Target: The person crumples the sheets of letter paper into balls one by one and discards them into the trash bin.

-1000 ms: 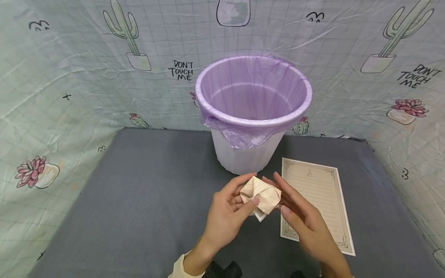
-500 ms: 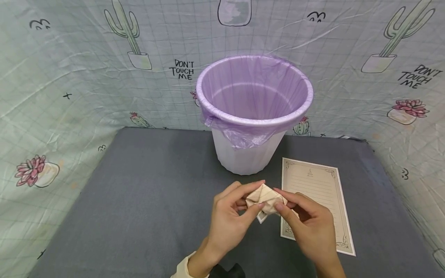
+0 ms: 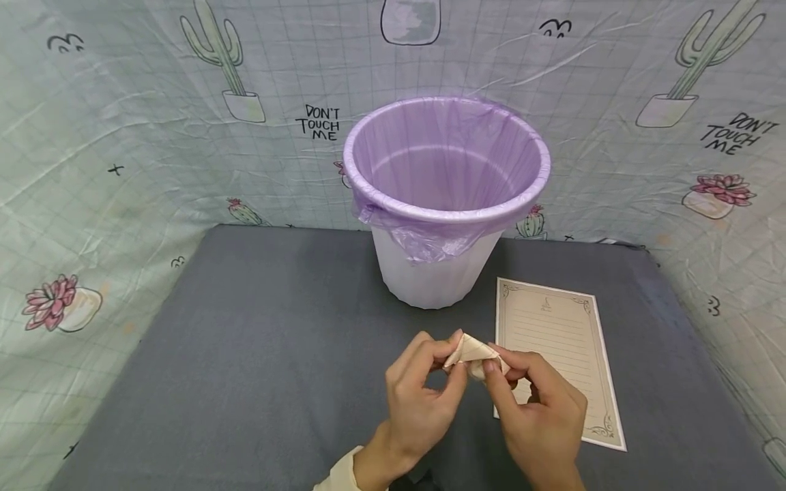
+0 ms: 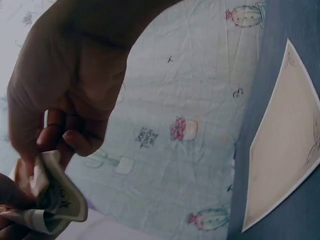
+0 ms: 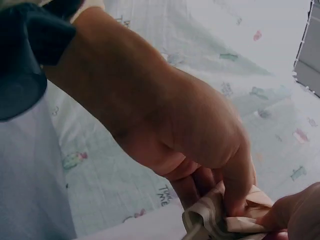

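Observation:
Both hands hold a small folded piece of cream lined paper (image 3: 471, 349) above the grey table, in front of the bin. The left hand (image 3: 420, 399) pinches its left side between thumb and fingertips. At the other side, the right hand (image 3: 543, 409) grips it with the thumb on the near face and fingers behind. In the left wrist view the folded paper (image 4: 70, 202) shows layered, bent edges with a dark printed ornament inside. Curled layers of the paper (image 5: 202, 215) stick out beside the fingers in the right wrist view.
A white bin (image 3: 430, 279) with a purple bag liner (image 3: 430, 239) over its rim stands behind the hands. A flat cream lined sheet (image 3: 555, 334) with a decorated border lies on the grey table (image 3: 245, 354) at the right, partly under the right hand. Patterned cloth (image 3: 276, 68) surrounds the table.
The right hand has come in and taken hold of the paper's right side. Both hands have moved slightly lower, and the paper is bent into a smaller, pointed shape.

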Tool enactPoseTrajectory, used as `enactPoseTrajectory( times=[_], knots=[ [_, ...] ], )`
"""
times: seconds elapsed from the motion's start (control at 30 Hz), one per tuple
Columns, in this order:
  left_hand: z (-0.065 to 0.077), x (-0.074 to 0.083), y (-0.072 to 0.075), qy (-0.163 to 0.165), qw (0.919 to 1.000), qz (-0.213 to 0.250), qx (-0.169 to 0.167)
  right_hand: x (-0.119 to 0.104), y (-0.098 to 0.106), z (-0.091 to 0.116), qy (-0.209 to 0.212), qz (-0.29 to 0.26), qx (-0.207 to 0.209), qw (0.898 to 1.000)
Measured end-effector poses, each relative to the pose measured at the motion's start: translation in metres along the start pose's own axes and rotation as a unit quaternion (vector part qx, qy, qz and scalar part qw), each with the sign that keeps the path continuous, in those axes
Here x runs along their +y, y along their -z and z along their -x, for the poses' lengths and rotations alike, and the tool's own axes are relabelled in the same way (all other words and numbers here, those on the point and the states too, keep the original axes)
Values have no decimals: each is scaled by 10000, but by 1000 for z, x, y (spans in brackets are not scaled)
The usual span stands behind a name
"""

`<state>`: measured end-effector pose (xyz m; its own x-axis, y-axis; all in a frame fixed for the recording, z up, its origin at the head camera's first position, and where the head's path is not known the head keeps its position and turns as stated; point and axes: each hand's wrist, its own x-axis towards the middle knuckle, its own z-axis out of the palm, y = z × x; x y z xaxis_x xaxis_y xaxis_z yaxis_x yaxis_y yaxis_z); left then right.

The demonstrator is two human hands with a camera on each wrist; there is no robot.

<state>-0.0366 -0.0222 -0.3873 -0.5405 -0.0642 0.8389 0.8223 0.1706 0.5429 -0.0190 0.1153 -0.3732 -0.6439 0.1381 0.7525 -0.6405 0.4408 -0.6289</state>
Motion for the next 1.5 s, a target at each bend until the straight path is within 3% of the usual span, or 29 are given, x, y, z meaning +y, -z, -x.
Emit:
enactPoseTrajectory(
  times=[0.2,0.3,0.4,0.5,0.6,0.87,1.03,1.17,1.3,1.4,1.5],
  knots=[
    [-10,4,12,500,9945,577,-715,1,2,-4,-29,-658,-179,9977],
    [-18,11,18,797,9885,839,-972,2,6,-7,71,-975,-578,9935],
    [-25,16,22,939,9867,902,-969,3,10,-10,167,-1191,-1083,9868],
    [-27,15,23,742,9901,781,-895,4,12,-12,142,-1310,-1411,9812],
    [-24,10,23,391,9938,575,-863,4,13,-12,165,-1295,-1471,9805],
    [-16,7,18,-21,9959,548,-717,-4,11,-11,177,-1083,-1142,9874],
    [-15,4,11,-929,9942,54,-547,-4,10,-7,-349,-1059,-1057,9881],
    [-17,-7,13,-1664,9839,-201,-616,-2,13,-6,-956,-1607,-1536,9703],
    [-19,-12,16,-1902,9784,-248,-767,-6,17,-7,-1865,-1818,-1939,9458],
    [-22,-10,16,-2054,9754,-205,-779,-9,17,-7,-2585,-2086,-1999,9218],
    [-27,-7,14,-2266,9710,-130,-756,-9,17,-8,-3021,-2677,-2015,8925]
  ],
)
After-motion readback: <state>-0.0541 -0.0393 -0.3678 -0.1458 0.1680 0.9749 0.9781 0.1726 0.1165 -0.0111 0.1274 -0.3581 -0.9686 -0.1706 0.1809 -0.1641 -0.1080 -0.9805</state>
